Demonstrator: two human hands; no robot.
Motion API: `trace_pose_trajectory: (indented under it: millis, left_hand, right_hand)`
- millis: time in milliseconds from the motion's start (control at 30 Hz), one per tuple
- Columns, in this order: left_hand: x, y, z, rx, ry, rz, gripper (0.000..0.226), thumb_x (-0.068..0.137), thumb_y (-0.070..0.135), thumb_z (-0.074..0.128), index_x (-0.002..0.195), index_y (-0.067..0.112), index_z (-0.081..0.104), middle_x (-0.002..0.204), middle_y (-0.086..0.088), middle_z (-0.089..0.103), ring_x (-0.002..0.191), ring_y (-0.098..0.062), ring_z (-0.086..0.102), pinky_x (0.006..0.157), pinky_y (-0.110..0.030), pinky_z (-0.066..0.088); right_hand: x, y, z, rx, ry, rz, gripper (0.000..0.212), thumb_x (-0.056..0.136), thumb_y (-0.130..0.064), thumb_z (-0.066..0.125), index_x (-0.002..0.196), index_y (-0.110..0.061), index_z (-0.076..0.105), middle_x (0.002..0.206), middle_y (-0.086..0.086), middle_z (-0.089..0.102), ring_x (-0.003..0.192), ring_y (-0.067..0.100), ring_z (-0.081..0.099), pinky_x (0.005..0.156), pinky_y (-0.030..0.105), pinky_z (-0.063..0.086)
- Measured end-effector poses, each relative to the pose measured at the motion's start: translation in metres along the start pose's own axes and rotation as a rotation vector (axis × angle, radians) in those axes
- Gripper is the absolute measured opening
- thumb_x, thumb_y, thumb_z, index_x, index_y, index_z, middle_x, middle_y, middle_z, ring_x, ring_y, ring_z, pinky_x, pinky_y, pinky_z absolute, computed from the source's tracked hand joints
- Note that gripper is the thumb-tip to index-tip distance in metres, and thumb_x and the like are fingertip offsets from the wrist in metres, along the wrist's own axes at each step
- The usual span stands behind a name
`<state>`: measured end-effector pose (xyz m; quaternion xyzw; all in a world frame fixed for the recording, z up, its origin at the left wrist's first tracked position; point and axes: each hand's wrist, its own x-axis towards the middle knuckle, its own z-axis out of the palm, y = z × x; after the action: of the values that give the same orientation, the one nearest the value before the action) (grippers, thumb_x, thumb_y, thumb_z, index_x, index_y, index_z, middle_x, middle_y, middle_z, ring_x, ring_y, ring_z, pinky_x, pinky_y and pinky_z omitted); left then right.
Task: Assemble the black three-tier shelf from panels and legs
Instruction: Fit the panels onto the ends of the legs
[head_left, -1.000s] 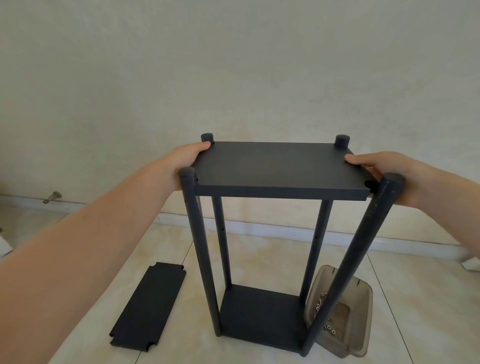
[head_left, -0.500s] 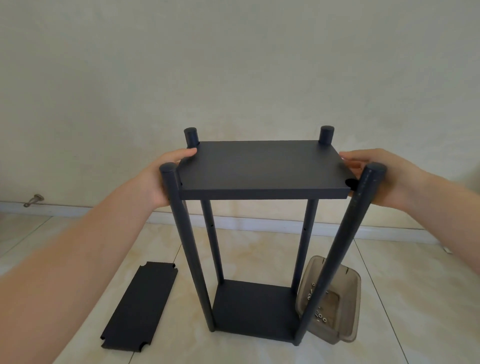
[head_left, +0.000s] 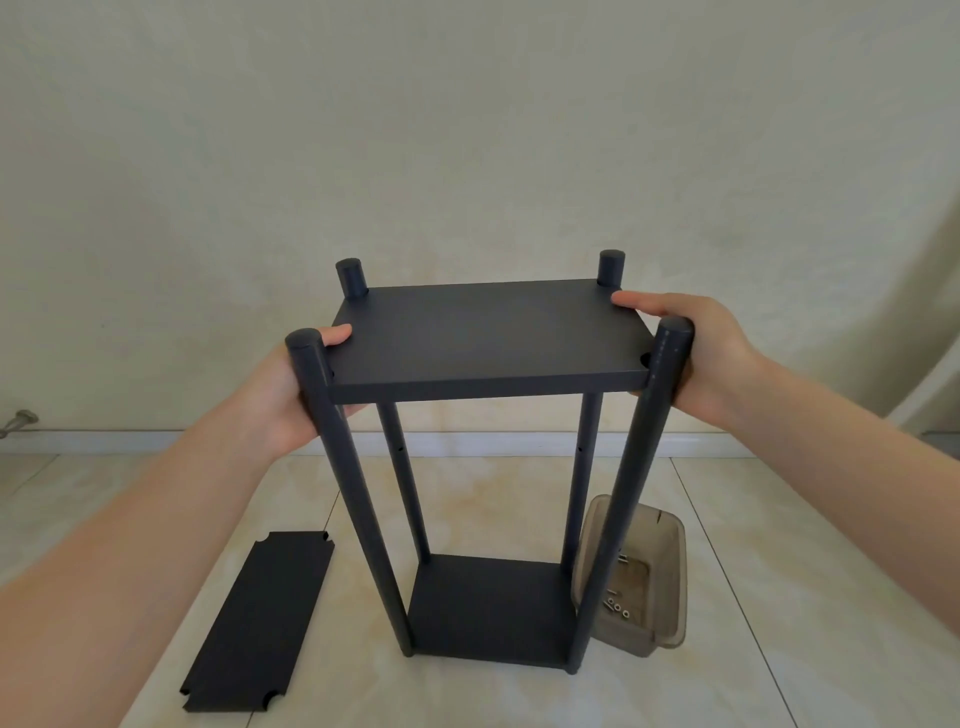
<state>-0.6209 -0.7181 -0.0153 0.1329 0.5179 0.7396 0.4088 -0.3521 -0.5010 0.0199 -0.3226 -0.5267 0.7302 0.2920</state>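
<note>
The black shelf frame stands upright on the tiled floor, with a top panel (head_left: 488, 338) and a bottom panel (head_left: 488, 605) joined by four round legs. My left hand (head_left: 296, 389) grips the top panel's left edge behind the near left leg (head_left: 353, 499), thumb on top. At the opposite edge my right hand (head_left: 696, 353) holds the panel beside the near right leg (head_left: 628, 493), its thumb lying along the panel's top. A third loose black panel (head_left: 260, 618) with notched corners lies flat on the floor to the left.
A translucent brown plastic tray (head_left: 670, 587) with several small screws sits on the floor against the shelf's right side. A plain wall with a white skirting board (head_left: 467, 444) runs close behind. A metal door stop (head_left: 18, 418) shows at far left.
The view has dropped and shifted, so the shelf sits lower in frame. My left hand slid nearer along the top panel's left edge to the near left leg. My right hand keeps its hold.
</note>
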Motion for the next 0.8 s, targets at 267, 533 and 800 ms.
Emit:
trace_pose_trajectory:
  millis: [267, 533, 800]
  left_hand:
    - [-0.003, -0.006, -0.002, 0.028, 0.037, -0.017, 0.036, 0.072, 0.023, 0.078, 0.106, 0.015, 0.07, 0.093, 0.0, 0.077, 0.075, -0.018, 0.075, 0.058, -0.028, 0.059]
    - [-0.003, -0.012, -0.005, 0.025, 0.058, -0.016, 0.029, 0.086, 0.025, 0.075, 0.112, 0.016, 0.069, 0.09, 0.001, 0.076, 0.072, -0.017, 0.075, 0.056, -0.027, 0.058]
    - [0.0, -0.009, -0.007, 0.133, 0.073, -0.073, 0.017, 0.087, 0.023, 0.071, 0.101, 0.014, 0.07, 0.086, 0.001, 0.077, 0.067, -0.017, 0.074, 0.069, -0.031, 0.06]
  right_hand:
    - [0.004, 0.014, 0.002, -0.006, 0.101, 0.005, 0.035, 0.09, -0.024, 0.043, 0.089, -0.012, 0.075, 0.096, 0.009, 0.072, 0.078, 0.028, 0.063, 0.079, 0.035, 0.049]
    - [0.009, 0.029, -0.003, -0.001, 0.116, 0.0, 0.045, 0.094, -0.03, 0.035, 0.079, -0.017, 0.076, 0.081, 0.005, 0.077, 0.072, 0.024, 0.069, 0.078, 0.035, 0.055]
    - [0.012, 0.029, -0.003, -0.019, 0.132, 0.017, 0.046, 0.095, -0.03, 0.034, 0.08, -0.017, 0.075, 0.079, 0.004, 0.077, 0.075, 0.024, 0.07, 0.08, 0.036, 0.056]
